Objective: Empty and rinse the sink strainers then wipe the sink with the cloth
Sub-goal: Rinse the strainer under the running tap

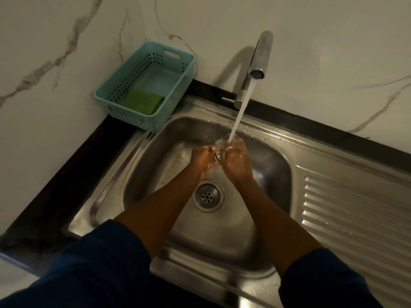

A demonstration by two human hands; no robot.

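Note:
Over the steel sink basin [155, 174], my left hand [203, 160] and my right hand [236, 162] together hold a small metal sink strainer [219, 152] between their fingertips. Water from the tap [258, 63] runs straight onto it and splashes over my right fingers. Most of the strainer is hidden by my fingers and the water. Below my hands, the drain [208, 195] shows its perforated metal centre. A folded green cloth [143, 101] lies in a teal basket [178, 70] at the sink's back left corner.
A ribbed steel draining board [355, 218] extends to the right of the basin. A dark counter strip [55, 185] borders the sink on the left, and marble-patterned wall [311, 52] rises behind the tap. My dark blue sleeves fill the bottom of the view.

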